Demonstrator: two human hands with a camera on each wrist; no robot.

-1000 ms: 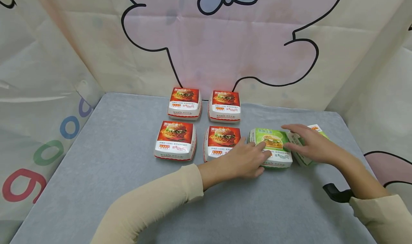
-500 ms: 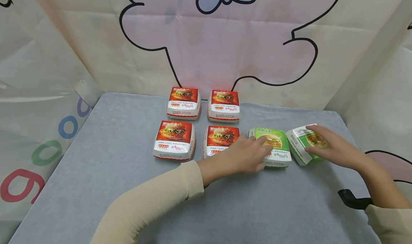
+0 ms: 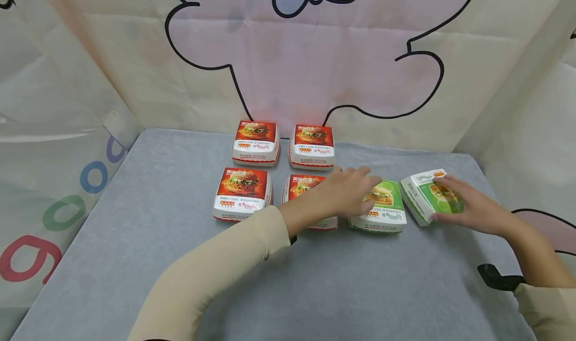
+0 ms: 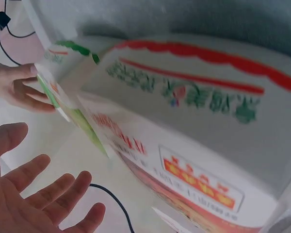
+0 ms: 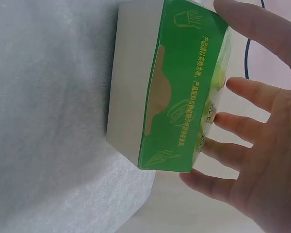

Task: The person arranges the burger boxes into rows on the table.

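My left hand [image 3: 348, 191] hovers, fingers spread, over the gap between a red-and-white burger box [image 3: 303, 183] and a green-and-white burger box [image 3: 382, 222]. It partly hides both, and in the left wrist view its fingers are apart from the boxes. The right hand [image 3: 477, 208] lies over a second green-and-white burger box [image 3: 420, 196], which is turned at an angle beside the first. In the right wrist view its fairly straight, spread fingers touch that box's top face, the thumb at one corner. Every box is closed.
Three more red-and-white boxes stand to the left: a front one [image 3: 243, 196] and two at the back, the left [image 3: 255, 143] and the right [image 3: 312, 147]. Grey cloth [image 3: 360, 291] covers the table. A printed curtain [image 3: 288, 71] hangs behind it.
My left hand has lifted off the first green box and shifted slightly up and left. The right hand has moved right, and the second green box has come away rightward and turned a little.
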